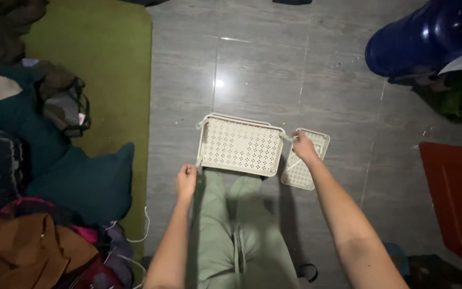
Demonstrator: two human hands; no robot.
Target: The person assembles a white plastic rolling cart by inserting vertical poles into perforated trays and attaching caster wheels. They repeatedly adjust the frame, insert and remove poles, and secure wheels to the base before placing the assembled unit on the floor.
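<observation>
A cream perforated plastic tray lies on the grey tiled floor in front of my legs. My left hand is closed around a short peg at the tray's near left corner. My right hand grips a peg at the tray's far right corner. A second, smaller cream perforated panel lies on the floor just right of the tray, partly under my right hand.
A green mat runs along the left with a dark teal cushion, bags and clothes piled on it. A large blue water jug stands at the upper right. A red panel lies at the right edge.
</observation>
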